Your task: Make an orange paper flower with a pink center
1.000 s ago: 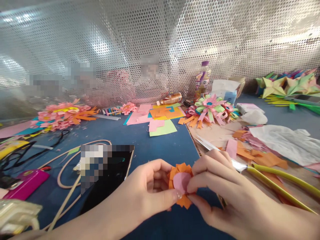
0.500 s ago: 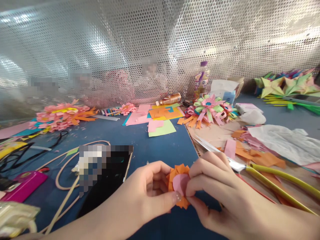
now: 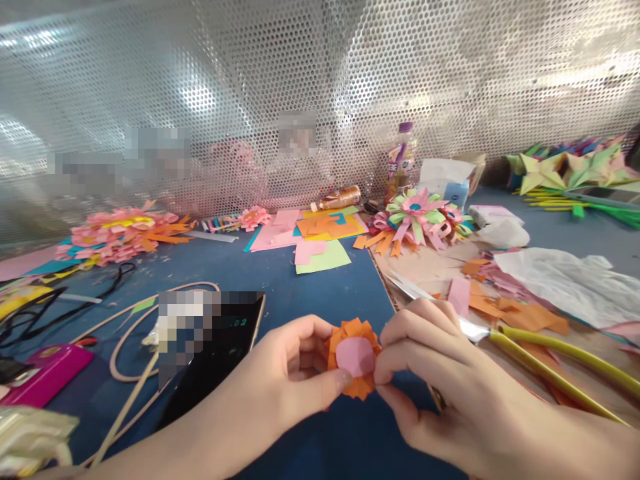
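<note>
The left hand (image 3: 295, 373) and the right hand (image 3: 430, 373) both pinch one small orange paper flower (image 3: 353, 357) with a pink round centre, thumb and fingertips closed on its left and right rims, and it is held just above the blue table (image 3: 320, 293) straight in front of the phone (image 3: 215, 347). Since half a second ago the flower has turned so its pink face now looks squarely up at the camera, more fully seen, with no long axis to speak of. On the phone's dark screen only the digits "02" can be read, and right of the flower lie the yellow-handled scissors (image 3: 540, 353), blades pointing away to the left.
</note>
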Available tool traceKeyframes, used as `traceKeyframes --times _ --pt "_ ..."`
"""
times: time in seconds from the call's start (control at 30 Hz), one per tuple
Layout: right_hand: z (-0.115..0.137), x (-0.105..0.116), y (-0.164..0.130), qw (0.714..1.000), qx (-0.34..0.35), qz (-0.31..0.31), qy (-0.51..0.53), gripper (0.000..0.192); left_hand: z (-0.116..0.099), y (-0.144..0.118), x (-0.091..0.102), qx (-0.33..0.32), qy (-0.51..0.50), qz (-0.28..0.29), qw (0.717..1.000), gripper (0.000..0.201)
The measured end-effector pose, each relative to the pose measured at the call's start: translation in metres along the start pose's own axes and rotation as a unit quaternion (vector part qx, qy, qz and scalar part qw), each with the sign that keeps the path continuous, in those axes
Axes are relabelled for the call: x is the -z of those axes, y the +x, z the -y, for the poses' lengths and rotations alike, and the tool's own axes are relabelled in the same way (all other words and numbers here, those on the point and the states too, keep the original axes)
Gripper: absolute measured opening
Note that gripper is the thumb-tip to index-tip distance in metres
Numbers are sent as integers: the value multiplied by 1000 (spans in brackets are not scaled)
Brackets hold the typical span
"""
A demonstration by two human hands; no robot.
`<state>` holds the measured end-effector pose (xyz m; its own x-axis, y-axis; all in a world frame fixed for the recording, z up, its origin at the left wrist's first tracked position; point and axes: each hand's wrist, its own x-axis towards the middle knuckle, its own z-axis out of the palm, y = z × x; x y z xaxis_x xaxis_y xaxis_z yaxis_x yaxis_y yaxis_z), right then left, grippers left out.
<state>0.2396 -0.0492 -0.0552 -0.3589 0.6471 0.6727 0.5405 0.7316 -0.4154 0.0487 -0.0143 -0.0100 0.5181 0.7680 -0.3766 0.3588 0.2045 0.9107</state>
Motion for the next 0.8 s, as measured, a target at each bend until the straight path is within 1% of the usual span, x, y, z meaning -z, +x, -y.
traceKeyframes --times 0.07,0.13,0.2,0.23,0.27,0.3,0.33,0.37,0.4,0.47,0.53,0.6,0.63,0.7,0.73,0.8 --pt "0 2 0 1000 -12 -16 8 17 2 0 1 -14 4 1 1000 19" --pt "-1 5 1 998 -43 -31 28 17 5 1 3 -50 25 -7 998 18" --pt "-4 11 3 992 -102 -51 57 12 10 1 5 -104 87 -49 990 14" --pt "-6 14 4 985 -144 -66 73 8 11 2 7 -137 136 -83 978 12" --pt "-8 17 6 974 -191 -85 88 6 13 3 9 -179 193 -119 957 9" --pt "-11 20 7 960 -239 -102 101 10 14 3 11 -224 251 -149 930 10" --pt "-14 23 8 945 -284 -119 112 16 15 4 14 -272 306 -166 897 13" --pt "-17 25 10 930 -322 -132 119 20 16 5 16 -316 358 -168 863 18" --pt "-21 27 10 919 -348 -140 123 23 17 7 19 -347 403 -156 832 22" --pt "-28 29 10 914 -364 -141 107 20 20 8 23 -373 475 -115 788 28" --pt "-33 28 7 933 -335 -110 77 18 24 8 23 -374 522 -74 763 32" --pt "-34 25 3 957 -279 -53 51 21 27 5 20 -379 541 -49 749 40" --pt "-33 22 2 969 -243 -22 41 25 27 2 17 -383 544 -46 745 44" --pt "-28 19 -1 988 -154 24 11 35 25 -5 11 -379 544 -72 745 50" --pt "-24 17 -1 994 -105 39 -12 39 24 -8 9 -379 544 -102 742 50" --pt "-18 14 -1 996 -7 63 -65 40 21 -13 6 -384 558 -133 723 49"
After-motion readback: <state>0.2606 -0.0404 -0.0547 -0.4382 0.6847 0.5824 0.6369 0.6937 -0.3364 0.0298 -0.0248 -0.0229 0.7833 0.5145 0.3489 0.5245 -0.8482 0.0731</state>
